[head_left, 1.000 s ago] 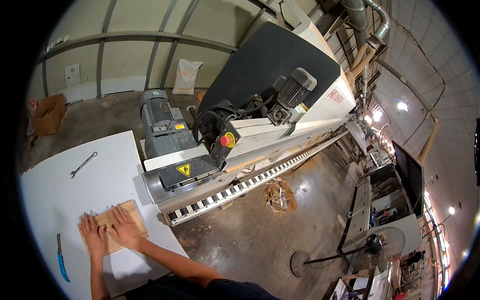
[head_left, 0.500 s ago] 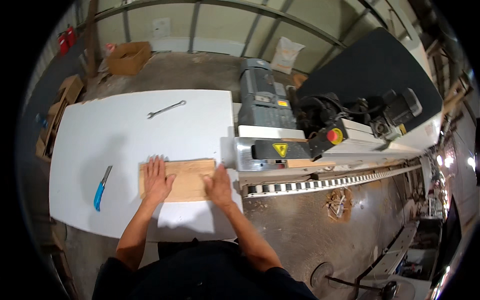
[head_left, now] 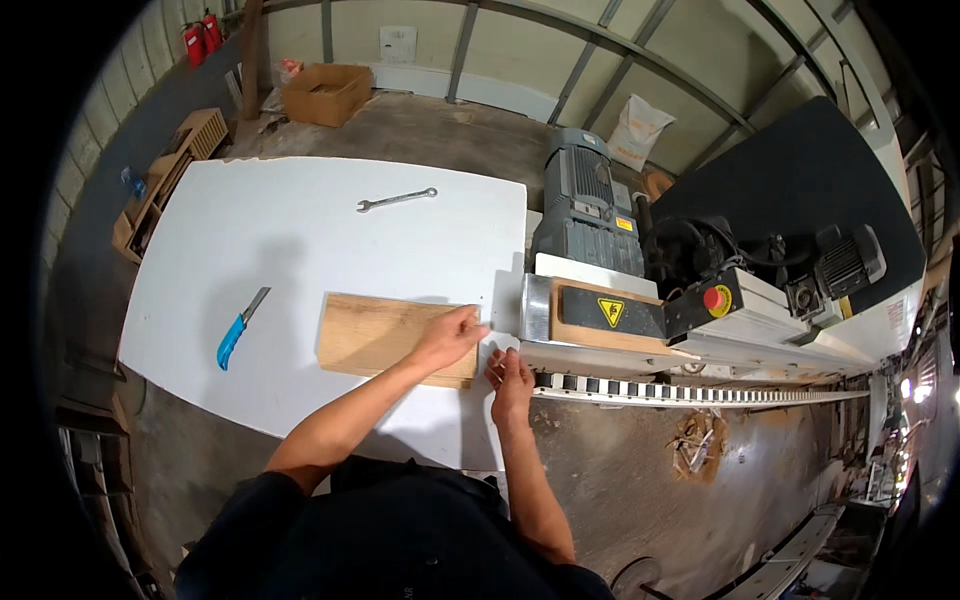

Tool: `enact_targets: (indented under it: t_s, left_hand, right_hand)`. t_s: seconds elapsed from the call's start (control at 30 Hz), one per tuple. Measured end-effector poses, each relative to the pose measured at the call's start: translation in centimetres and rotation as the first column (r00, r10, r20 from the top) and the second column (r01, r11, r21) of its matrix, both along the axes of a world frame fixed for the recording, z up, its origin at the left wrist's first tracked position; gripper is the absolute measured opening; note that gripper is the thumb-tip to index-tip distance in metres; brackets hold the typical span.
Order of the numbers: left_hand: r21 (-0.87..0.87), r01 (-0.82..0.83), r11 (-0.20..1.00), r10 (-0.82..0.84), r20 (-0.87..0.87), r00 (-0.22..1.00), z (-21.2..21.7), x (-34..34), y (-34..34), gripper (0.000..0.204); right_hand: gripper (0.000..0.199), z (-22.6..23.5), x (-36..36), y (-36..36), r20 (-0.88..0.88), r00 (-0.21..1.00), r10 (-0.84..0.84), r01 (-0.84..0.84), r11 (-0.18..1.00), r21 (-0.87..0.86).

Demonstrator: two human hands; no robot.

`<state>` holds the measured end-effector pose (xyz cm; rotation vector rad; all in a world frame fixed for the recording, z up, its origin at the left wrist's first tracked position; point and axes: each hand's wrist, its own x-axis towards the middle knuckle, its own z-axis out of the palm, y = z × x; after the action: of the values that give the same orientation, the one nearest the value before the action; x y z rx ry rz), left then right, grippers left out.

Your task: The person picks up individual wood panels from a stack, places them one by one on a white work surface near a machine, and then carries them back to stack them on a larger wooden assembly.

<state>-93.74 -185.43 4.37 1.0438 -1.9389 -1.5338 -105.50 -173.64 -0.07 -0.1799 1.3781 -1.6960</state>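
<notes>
On the white tabletop (head_left: 300, 220) lies a light wooden board (head_left: 370, 330), its grain running left to right. My left hand (head_left: 450, 338) is above the board's right end, its fingers bent together; anything between them is too small to make out. Beside it, at the table's right edge, my right hand (head_left: 512, 388) is raised with fingers slightly curved and apart, holding nothing visible. A blue-handled utility knife (head_left: 236, 335) rests to the left of the board, blade pointing away. Further back lies a metal combination wrench (head_left: 398, 200).
Right of the table stands a machine with a black guard (head_left: 610, 310), a red stop button (head_left: 716, 299) and a grey motor (head_left: 585, 195). Another wooden board (head_left: 556, 300) shows under the guard. A roller rail (head_left: 680, 393) runs along the machine. A cardboard box (head_left: 325, 95) sits behind.
My left hand has left the board's left part and crossed to its right end. My right hand has come off the board toward the table edge. More of the machine's board shows under the guard.
</notes>
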Motion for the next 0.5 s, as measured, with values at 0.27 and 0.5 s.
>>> enact_targets:
  t_s: [0.27,0.5]
  left_hand:
    - [0.449,-0.005,0.893,0.057,-0.102,0.993,-1.1,-7.8,-1.1,0.044]
    - [0.605,-0.110,0.789,0.259,-0.165,0.952,-2.0,-4.4,-2.5,0.025]
  right_hand:
    - [0.029,-0.1,1.8,4.0,-0.191,0.967,0.167,-0.175,0.984,-0.026]
    - [0.029,2.1,1.9,3.9,-0.354,0.904,0.239,-0.246,0.969,0.024]
